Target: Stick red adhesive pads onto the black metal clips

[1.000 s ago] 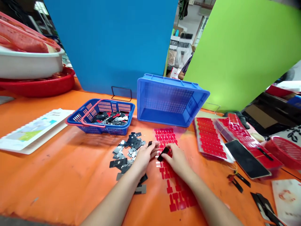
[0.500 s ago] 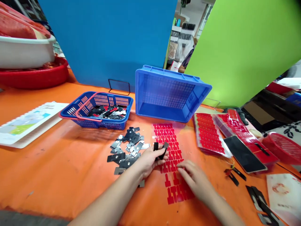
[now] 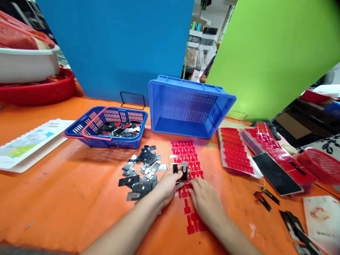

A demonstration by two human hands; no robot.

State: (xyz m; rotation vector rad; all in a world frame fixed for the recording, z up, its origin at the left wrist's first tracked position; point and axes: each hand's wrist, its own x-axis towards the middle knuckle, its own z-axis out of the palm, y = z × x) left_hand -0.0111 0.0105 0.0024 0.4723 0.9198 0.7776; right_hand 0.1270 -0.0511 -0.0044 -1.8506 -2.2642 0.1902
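My left hand [image 3: 170, 186] is closed around small black metal plates [image 3: 184, 171], one standing up between thumb and fingers and another at the back of the hand. Below it lies a clear sheet of red T-shaped stickers [image 3: 186, 150], in rows on the table. Close by on the right, my right hand [image 3: 204, 198] rests low over the sheet, its fingers bent and together near the left fingertips. Whatever those fingers pinch, if anything, is hidden. A loose pile of black and silver metal plates [image 3: 143, 186] spreads to the left of my left hand.
A blue basket [image 3: 114, 141] with a pink handle holds more plates, some with red stickers. Behind the sheet, a blue crate [image 3: 183, 129] is tipped on its side. Sticker sheets [image 3: 235, 150], a phone [image 3: 277, 173] and a red basket [image 3: 318, 164] lie at right.
My right hand has moved left, closer to my left hand. The front black plate has turned more upright in my left hand. The view has shifted slightly.
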